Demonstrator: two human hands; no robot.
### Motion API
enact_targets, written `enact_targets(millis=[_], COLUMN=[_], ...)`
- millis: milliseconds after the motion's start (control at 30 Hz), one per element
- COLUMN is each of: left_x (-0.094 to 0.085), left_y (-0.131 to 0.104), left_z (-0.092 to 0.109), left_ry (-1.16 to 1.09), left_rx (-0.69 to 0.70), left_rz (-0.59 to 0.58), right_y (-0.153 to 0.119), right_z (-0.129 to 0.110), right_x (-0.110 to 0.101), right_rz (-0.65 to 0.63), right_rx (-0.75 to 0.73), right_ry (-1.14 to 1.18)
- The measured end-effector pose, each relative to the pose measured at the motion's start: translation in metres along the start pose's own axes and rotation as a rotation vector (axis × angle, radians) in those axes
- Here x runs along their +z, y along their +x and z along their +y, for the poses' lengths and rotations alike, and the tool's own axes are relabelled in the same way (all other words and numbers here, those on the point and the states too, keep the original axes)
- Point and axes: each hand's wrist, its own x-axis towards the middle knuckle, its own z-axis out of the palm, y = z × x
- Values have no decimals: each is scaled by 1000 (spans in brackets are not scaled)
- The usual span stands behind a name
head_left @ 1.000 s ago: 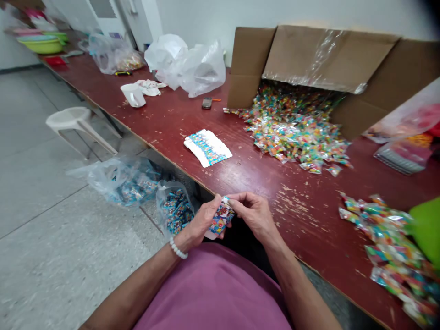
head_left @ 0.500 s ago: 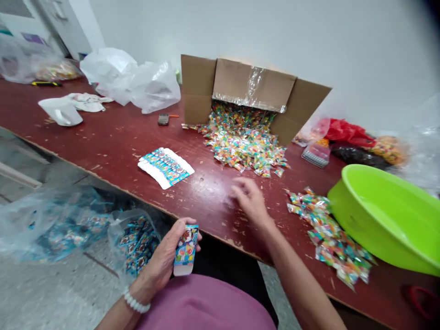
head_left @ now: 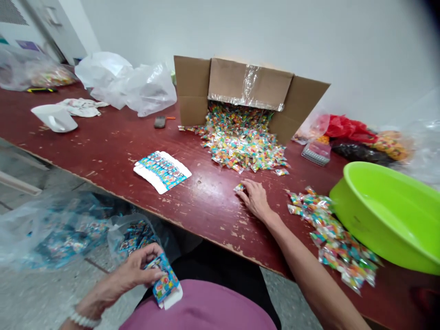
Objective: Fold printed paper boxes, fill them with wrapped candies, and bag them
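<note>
My left hand (head_left: 132, 273) grips a small printed cardboard box (head_left: 165, 285), blue with cartoon pictures, low by my lap beside the table edge. My right hand (head_left: 255, 198) lies stretched out on the red table (head_left: 113, 142), its fingertips touching one wrapped candy (head_left: 239, 187) just in front of the big candy pile (head_left: 242, 142). That pile spills from a tipped cardboard carton (head_left: 247, 87). A stack of flat unfolded blue boxes (head_left: 161, 170) lies on the table to the left of my right hand.
A green basin (head_left: 388, 211) stands at the right, with a smaller heap of candies (head_left: 335, 240) beside it. Clear bags holding blue boxes (head_left: 132, 236) hang below the table edge. White plastic bags (head_left: 127, 85), a white jug (head_left: 55, 118) and a phone (head_left: 160, 122) lie further back.
My right hand has reached forward and come down on a candy at the pile's edge. My left hand has dropped lower toward my lap with the box, tilting it.
</note>
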Motion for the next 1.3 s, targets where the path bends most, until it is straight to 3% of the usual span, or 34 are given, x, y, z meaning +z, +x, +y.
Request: enact_targets(millis=[100,167,267,400,467,533,600,700,867,967,1033,1167,1233,1300], left_x=[-27,-35,-36,-10,13,36,55,72,83,88,91,94,95,97], left_y=[-2,-2,1,4,6,8,11,12,8,9,11,13,12,11], left_z=[5,11,22,42,53,62,69,72,73,73,72,71,71,71], left_ry=[246,322,199,-26,-118,-176,-216,-269,-302,-411,-497,-503,-487,-484], left_rx=[-62,-106,-67,109,155,212,250,289,326,299,264,245,274,306], left_rz=[-147,-219,-259,-110,-68,-63,-61,-81,-23,54,107,152,156,178], right_y=[-14,-14,-7,-6,-15,-28,-43,-63,-81,-83,-84,-86,-87,-89], right_z=[-21,-31,-42,-65,-86,-111,-135,-158,-163,-161,-162,-168,-173,-176], right_x=[-4,-11,-24,-41,-49,-56,-59,-55,-47,-47,-48,-43,-40,-38], right_rz=[94,189,297,305,208,69,-47,-106,-123,-281,-347,-359,-417,-345], right_rx=[-99,-11,142,403,508,509,468,376,140,18,112,413,396,290], right_ry=[54,177,409,871,1151,1293,1320,1242,962,948,1101,1385,1372,1278])
